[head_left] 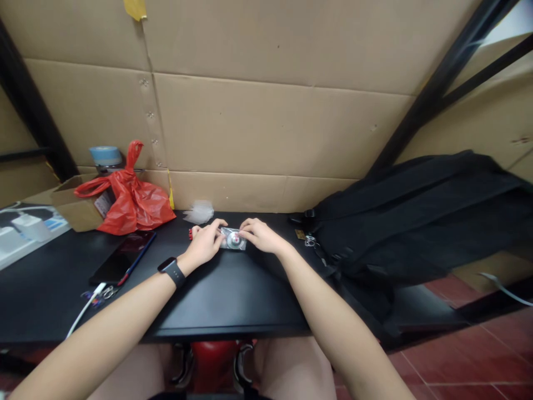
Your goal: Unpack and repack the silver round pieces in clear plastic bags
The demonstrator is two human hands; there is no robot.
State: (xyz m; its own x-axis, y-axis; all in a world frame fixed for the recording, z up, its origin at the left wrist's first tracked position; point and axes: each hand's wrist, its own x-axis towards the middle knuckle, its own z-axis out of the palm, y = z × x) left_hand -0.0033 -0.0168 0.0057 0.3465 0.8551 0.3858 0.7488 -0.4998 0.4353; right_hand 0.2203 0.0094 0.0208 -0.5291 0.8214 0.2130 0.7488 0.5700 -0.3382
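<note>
On the black table [233, 305], backed by a cardboard wall [266, 133]: far left, a white power strip [35, 238], then a phone [125, 258], a red plastic bag [133, 205] and, far right, a black backpack [428, 222]. Mid-table, resting or slightly raised (cannot tell which), a small clear packet [236, 240]: pinched in a narrow grip at its left end by the inward-turned left hand [204, 245], and, just as narrowly, at its right end by the right hand [263, 238].

Left hand [203, 245] and right hand [261, 235] hold 1 clear packet [235, 240] — black desk [233, 297] beneath.
</note>
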